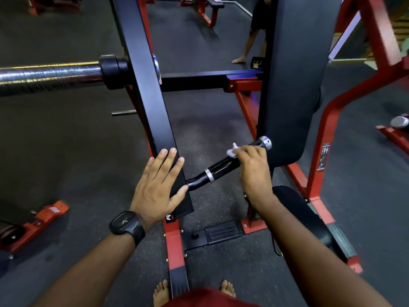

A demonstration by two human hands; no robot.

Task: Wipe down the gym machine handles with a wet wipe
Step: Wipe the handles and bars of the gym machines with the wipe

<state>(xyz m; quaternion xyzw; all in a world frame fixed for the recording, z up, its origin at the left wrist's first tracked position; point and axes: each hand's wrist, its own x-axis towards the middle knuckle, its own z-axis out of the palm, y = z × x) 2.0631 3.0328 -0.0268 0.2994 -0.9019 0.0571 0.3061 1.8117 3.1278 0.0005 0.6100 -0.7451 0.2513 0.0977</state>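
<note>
The left hand (159, 185) lies flat on the black bar (152, 107). Its fingers (170, 158) are straight and hold nothing, most likely to keep the bar from swinging. The black handle (221, 168) sticks out from the bar's low end. The right hand (254, 169) curls its fingers round the handle, pressing the white wipe (232, 151) on it to rub near the silver tip (265, 142).

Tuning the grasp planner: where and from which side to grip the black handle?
Wrap the handle on its black span between silver collar and end cap, from above: it juts sideways off the lever arm, unobstructed. The right hand grips there, wet wipe in its grip.
</note>
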